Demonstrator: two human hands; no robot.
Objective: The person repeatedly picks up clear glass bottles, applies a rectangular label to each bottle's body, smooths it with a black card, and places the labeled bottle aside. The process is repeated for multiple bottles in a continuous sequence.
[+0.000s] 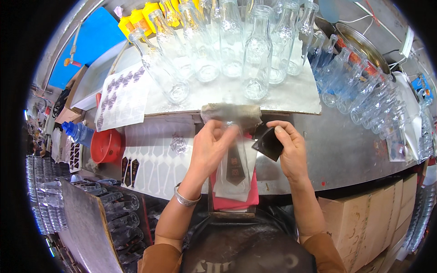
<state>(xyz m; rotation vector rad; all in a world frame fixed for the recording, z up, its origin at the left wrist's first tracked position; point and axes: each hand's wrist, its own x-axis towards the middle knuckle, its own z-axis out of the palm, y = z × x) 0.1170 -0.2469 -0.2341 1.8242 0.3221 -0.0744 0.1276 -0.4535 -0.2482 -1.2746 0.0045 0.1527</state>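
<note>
The left grip (217, 143) was wrapped round the neck of a clear glass bottle (235, 169); the right grip (292, 151) pinched a black scraper (269, 145). The bottle lay above pink cloth (233, 204) at the desk's (318, 159) near edge, probably stiff, slick, breakable, safest held by its neck.

A bottle (234, 164) lies over a cloth (227, 204), under the left hand (214, 148); the right hand (292, 152), right of it, holds a scraper (269, 144). Behind, standing bottles (257, 63) crowd a board (293, 101). Left lies a sheet (154, 166), then a basin (104, 148); near right, cartons (364, 223).
</note>
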